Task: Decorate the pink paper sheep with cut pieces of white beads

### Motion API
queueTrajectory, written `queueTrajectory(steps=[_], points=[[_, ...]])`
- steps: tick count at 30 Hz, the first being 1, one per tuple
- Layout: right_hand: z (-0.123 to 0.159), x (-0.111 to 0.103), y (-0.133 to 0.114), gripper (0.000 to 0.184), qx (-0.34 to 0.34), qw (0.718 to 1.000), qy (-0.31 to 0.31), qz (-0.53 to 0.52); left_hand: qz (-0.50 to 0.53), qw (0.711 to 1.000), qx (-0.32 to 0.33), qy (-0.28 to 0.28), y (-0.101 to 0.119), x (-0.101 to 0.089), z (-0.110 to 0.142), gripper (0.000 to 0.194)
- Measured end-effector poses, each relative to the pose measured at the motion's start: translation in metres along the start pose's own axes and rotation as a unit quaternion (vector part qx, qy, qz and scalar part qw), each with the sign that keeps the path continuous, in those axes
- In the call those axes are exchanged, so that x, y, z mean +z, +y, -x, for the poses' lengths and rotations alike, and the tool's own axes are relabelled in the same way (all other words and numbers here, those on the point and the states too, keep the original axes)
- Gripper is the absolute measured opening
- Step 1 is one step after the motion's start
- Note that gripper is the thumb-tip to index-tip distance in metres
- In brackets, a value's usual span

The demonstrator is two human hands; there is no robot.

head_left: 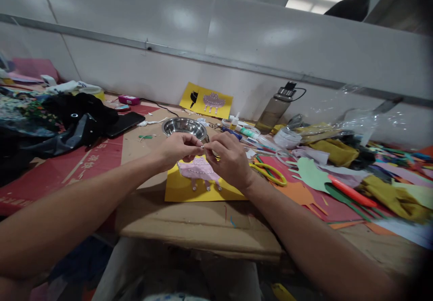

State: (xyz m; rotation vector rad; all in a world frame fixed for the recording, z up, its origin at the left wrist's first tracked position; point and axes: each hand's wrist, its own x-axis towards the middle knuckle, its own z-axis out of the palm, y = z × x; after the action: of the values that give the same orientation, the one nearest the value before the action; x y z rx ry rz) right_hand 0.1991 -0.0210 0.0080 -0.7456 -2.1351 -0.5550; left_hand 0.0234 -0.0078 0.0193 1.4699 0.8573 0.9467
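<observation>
My left hand and my right hand meet fingertip to fingertip above a yellow card. Both are closed in a pinch around a tiny pale speck between them, too small to name. Below them, a lilac paper cutout lies on the card, with rows of bead-like dots and round dots at the ends of its legs. My right hand hides part of card and cutout. Just beyond my left hand stands a shiny metal bowl. Yellow-handled scissors lie to the right of my right wrist.
Against the wall leans another yellow card with a similar lilac cutout and a black shape. A bottle and small glue bottle stand behind. Paper scraps and a red-handled tool clutter the right; a phone lies left.
</observation>
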Motion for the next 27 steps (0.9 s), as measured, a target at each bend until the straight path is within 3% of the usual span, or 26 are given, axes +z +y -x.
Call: queueTrajectory(steps=[12,19,27], points=[[0.0027,-0.0027,0.0025,0.018,-0.019,0.999,-0.016,0.03,0.056,0.998,-0.013,-0.007,-0.0012,-0.0004,-0.0018,0.013],[0.0022,-0.0033,0.0009,0.014,0.026,0.999,-0.003,-0.036,0.041,0.998,0.027,-0.045,-0.0062,-0.0041,-0.0039,0.012],[0.002,-0.0042,-0.0032,0.011,0.047,0.997,0.024,-0.063,0.091,0.995,-0.008,-0.031,0.0003,0.0001,-0.001,0.013]])
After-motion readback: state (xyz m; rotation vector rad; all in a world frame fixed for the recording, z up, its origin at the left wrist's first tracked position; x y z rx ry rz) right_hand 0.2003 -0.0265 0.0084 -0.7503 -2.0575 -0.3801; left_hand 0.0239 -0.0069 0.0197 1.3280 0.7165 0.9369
